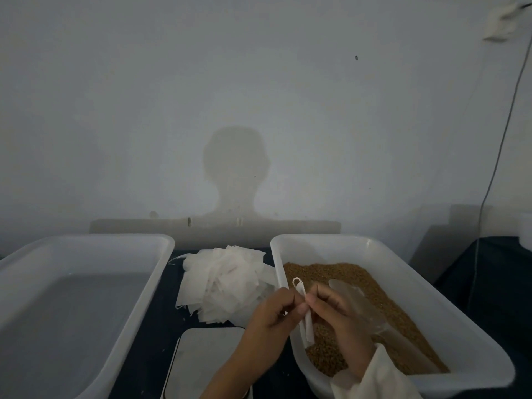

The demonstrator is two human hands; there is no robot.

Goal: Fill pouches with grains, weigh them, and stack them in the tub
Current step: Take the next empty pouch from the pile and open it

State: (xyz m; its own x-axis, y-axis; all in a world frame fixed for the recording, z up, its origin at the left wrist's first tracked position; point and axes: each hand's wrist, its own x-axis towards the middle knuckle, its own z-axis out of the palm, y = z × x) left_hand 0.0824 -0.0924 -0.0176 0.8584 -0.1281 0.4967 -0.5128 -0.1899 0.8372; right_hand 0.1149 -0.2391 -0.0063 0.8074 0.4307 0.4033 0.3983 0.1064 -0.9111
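Observation:
Both hands hold one thin white pouch (305, 312) edge-on over the near left part of the grain tub (431, 289). My left hand (270, 315) pinches its left side with thumb and fingers, and my right hand (336, 309) pinches the right side. The tub holds brown grains (383, 298), with a clear plastic scoop (357, 303) lying in them behind my right hand. A loose pile of empty white pouches (224, 283) lies between the two tubs. The white tub (86, 283) on the left has nothing in it. A flat scale (201, 361) sits near the front edge, partly under my left forearm.
A dark cloth (489, 272) covers the table. A pale wall rises right behind the tubs, with a thin cable (501, 145) hanging down at the right. The two tubs fill most of the table's width.

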